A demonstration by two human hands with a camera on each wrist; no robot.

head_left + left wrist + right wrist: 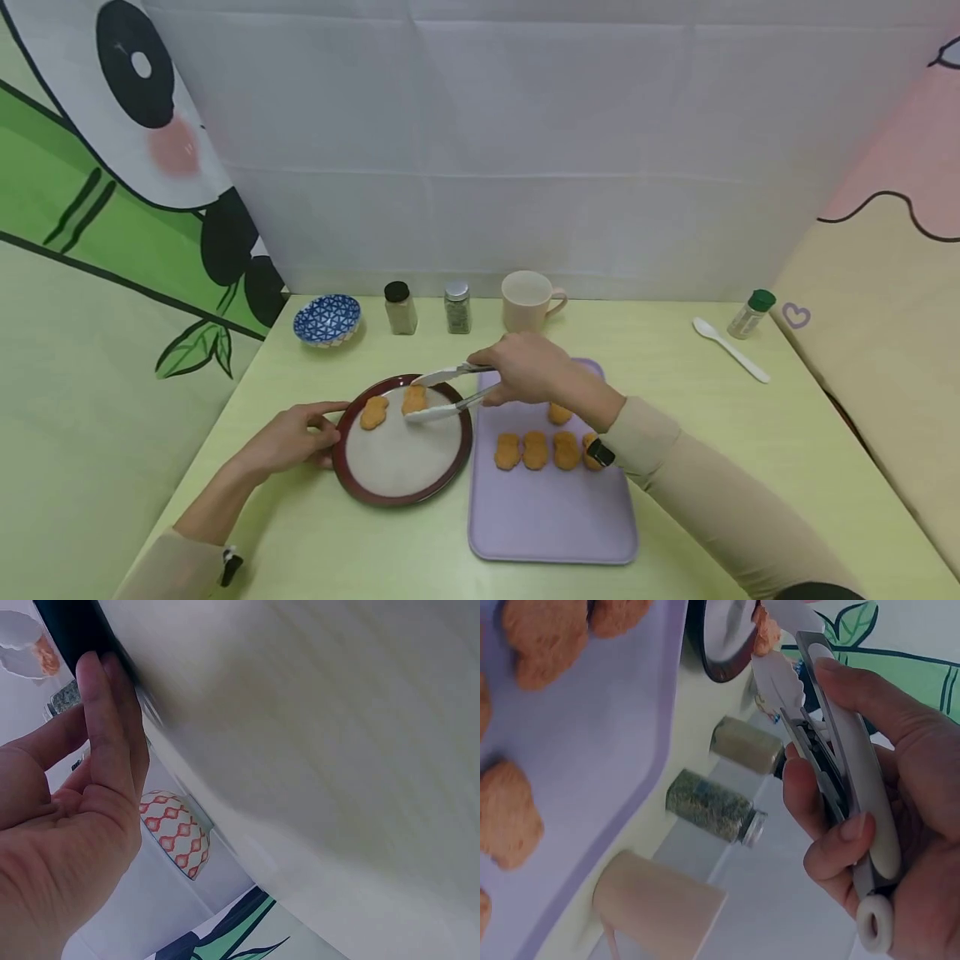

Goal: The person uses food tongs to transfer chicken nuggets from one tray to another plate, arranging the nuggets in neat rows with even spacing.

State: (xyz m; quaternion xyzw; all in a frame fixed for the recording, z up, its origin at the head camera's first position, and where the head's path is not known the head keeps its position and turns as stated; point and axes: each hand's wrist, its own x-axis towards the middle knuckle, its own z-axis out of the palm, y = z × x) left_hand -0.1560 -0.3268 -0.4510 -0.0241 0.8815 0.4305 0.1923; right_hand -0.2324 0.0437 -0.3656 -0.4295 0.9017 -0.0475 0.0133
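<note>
My right hand [528, 367] grips a pair of tongs [855, 772] with pale scalloped tips. Between those tips is a golden chicken nugget [414, 399], over the far part of a white plate with a brown rim [347, 471]. Another nugget [373, 412] lies on the plate's left side. At the plate's left edge my left hand [288, 442] holds the rim, its fingertips against the dark outside in the left wrist view. Several nuggets [535, 450] lie on a purple tray [551, 525] right of the plate; my right forearm covers part of the tray.
Along the back stand a blue-patterned bowl [327, 320], a black-capped spice jar [401, 308], a silver-capped herb jar [457, 308] and a pale mug [525, 302]. At the right lie a white spoon [731, 350] and a green-capped shaker [752, 314]. A white cloth [525, 167] hangs behind.
</note>
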